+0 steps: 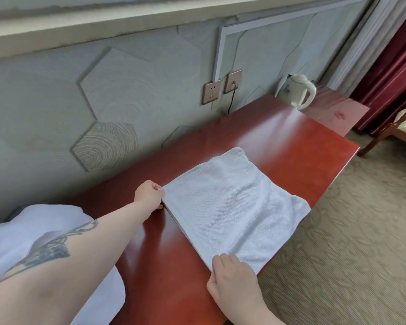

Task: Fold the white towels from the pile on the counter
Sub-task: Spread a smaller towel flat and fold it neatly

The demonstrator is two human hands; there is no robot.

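A white towel (237, 202) lies flat on the red-brown counter (291, 137), doubled over, its right corner hanging slightly over the front edge. My left hand (149, 194) pinches the towel's far-left corner, fingers curled around the edge. At the near corner my right hand (232, 275) grips the towel's edge, fingers on top and thumb at the side. The pile of white towels (33, 231) sits at the left end of the counter, partly hidden by my left forearm.
A white electric kettle (295, 91) stands at the far end of the counter by the wall. Two wall sockets (222, 86) with a black cord sit above the counter. Carpeted floor lies to the right, with a wooden chair (399, 127) and red curtain beyond.
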